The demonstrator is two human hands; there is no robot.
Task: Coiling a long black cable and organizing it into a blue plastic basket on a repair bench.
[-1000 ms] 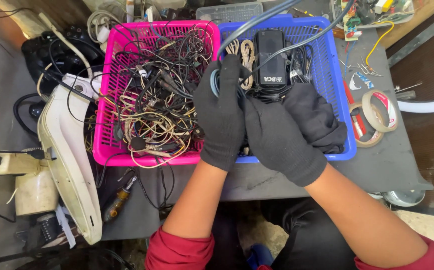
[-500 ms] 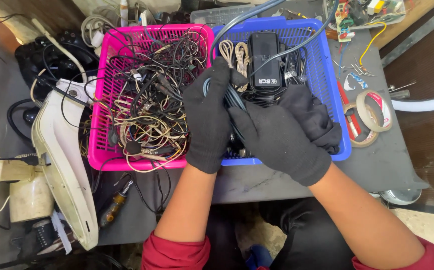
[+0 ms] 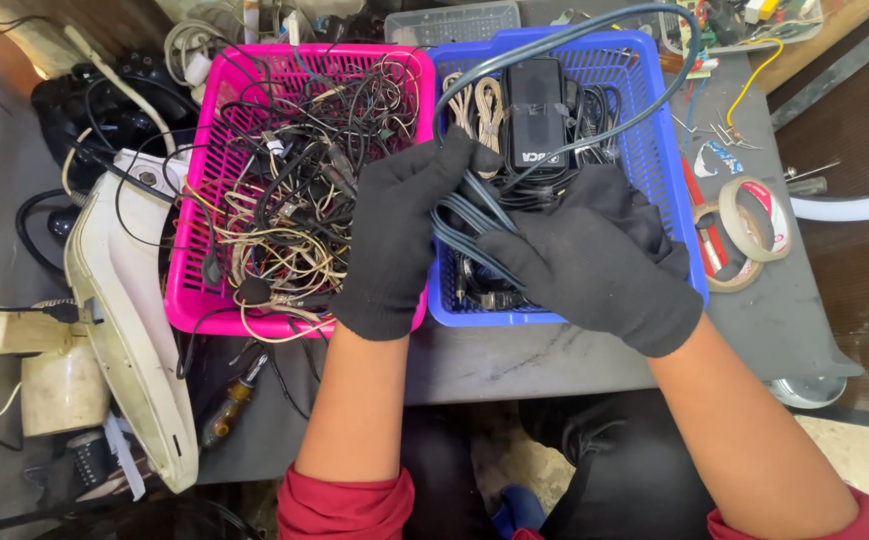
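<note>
Both my hands wear black gloves and work a grey-blue cable [image 3: 470, 215] over the blue basket [image 3: 655, 120]. My left hand [image 3: 400, 240] grips the coiled loops of the cable between the two baskets. My right hand [image 3: 595, 260] holds the same coil from the right side. A long loop of the cable arcs up over the blue basket toward its far right corner. A black power adapter [image 3: 537, 115] and beige coiled cords [image 3: 480, 110] lie in the blue basket behind my hands.
A pink basket [image 3: 200, 290] full of tangled wires stands to the left. A white plastic housing [image 3: 120, 310] and a screwdriver [image 3: 227, 405] lie at the left. Tape rolls [image 3: 750, 225] sit right of the blue basket. Circuit boards and clutter line the far edge.
The coil between my hands shows more loops than before, and the free cable now arcs higher over the blue basket. Both hands stay in about the same place.
</note>
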